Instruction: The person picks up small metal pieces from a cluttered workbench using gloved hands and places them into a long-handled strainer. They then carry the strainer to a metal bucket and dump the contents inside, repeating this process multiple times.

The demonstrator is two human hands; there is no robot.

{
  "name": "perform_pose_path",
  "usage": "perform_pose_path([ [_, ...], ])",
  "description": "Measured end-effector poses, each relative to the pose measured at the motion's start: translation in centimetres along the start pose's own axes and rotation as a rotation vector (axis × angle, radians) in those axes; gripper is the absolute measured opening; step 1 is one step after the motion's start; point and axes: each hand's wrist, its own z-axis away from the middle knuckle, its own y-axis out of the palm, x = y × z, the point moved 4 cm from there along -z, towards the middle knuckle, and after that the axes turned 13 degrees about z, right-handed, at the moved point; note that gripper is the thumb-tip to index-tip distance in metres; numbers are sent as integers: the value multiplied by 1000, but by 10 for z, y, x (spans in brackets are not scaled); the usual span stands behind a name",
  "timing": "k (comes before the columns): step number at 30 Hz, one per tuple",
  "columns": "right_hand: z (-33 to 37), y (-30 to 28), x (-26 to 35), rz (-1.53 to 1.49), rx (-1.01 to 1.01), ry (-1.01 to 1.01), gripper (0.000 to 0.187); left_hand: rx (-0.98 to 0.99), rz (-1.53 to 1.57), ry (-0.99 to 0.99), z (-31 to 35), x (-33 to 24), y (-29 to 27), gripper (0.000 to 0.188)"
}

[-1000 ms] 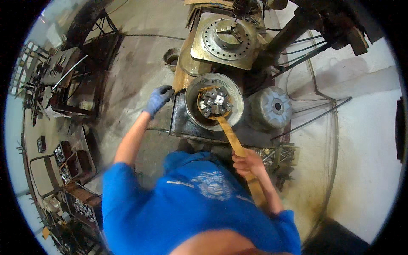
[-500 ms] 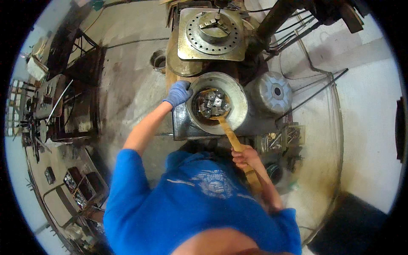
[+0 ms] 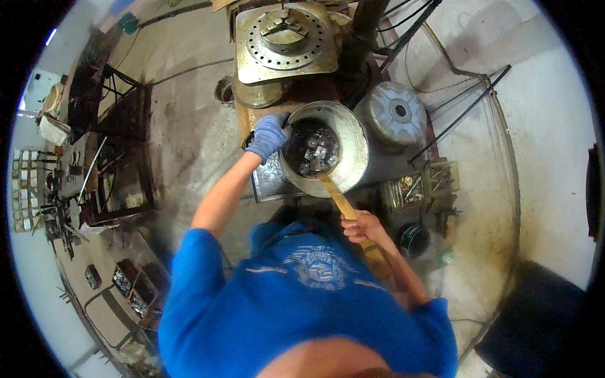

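Note:
A round metal bucket stands in front of me, seeming to tip toward the left. Dark liquid and several small grey metal blocks lie inside it. My left hand, in a blue-grey knit glove, is closed on the bucket's left rim. A flat yellowish wooden stick is gripped in my bare right hand, at the bucket's near side. Its far end dips over the near wall into the bucket beside the blocks; its wider lower part runs back beneath my forearm.
Beyond the bucket stands a drilling machine's square table carrying a three-jaw chuck. A rounded metal drum-like part sits to the right. Trays of metal pieces lie lower right, and a dark workbench stands left.
The bucket has tipped further left, and the dark liquid covers more of the blocks. My left hand has shifted slightly with the rim. The stick stays in my right hand.

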Motion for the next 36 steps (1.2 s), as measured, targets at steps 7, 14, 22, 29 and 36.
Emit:
perform_pose_path([
  [7, 8, -46, -9, -28, 107, 99, 21, 5, 65, 57, 12, -22, 6, 31],
  [14, -19, -45, 3, -189, -26, 277, 27, -18, -13, 48, 21, -38, 7, 32],
  [22, -22, -83, 8, 228, 75, 171, 11, -7, 6, 62, 35, -40, 7, 35],
  [29, 0, -84, 47, 538, -266, 235, 3, -43, -23, 140, 41, -51, 18, 37],
  [36, -6, -72, 10, 468, -283, 98, 8, -1, -40, 40, 40, -67, 19, 37],
])
